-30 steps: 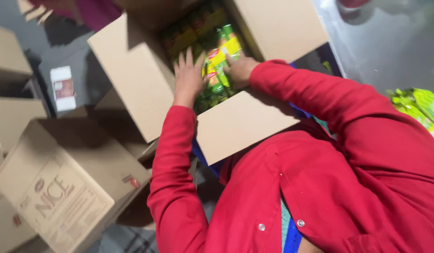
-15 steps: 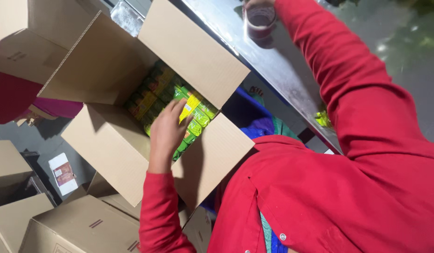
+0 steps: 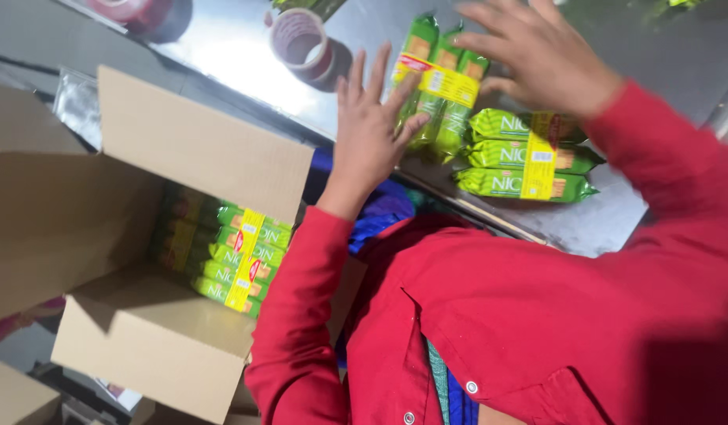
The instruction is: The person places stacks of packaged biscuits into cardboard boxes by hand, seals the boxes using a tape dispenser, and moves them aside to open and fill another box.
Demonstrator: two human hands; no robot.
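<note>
A bundle of green biscuit packets with a yellow band (image 3: 436, 83) lies on the shiny metal table (image 3: 246, 55). My left hand (image 3: 372, 126) is spread flat against the bundle's left side, thumb touching it. My right hand (image 3: 537, 51) hovers open over its right end, fingers apart. A second banded bundle of green packets (image 3: 529, 153) lies just right of it, near the table edge. Below left, an open cardboard box (image 3: 167, 149) holds more green packets (image 3: 230, 252) stacked inside. Both my sleeves are red.
A roll of tape (image 3: 301, 35) stands on the table beyond my left hand, and a red roll (image 3: 128, 12) sits further left. Other cardboard boxes (image 3: 18, 393) lie at the lower left. A clear plastic bag (image 3: 77, 102) sits behind the box flap.
My left hand has left the box and come up to the table. My right hand has moved from beside the tape roll to the bundle. The view has swung toward the table.
</note>
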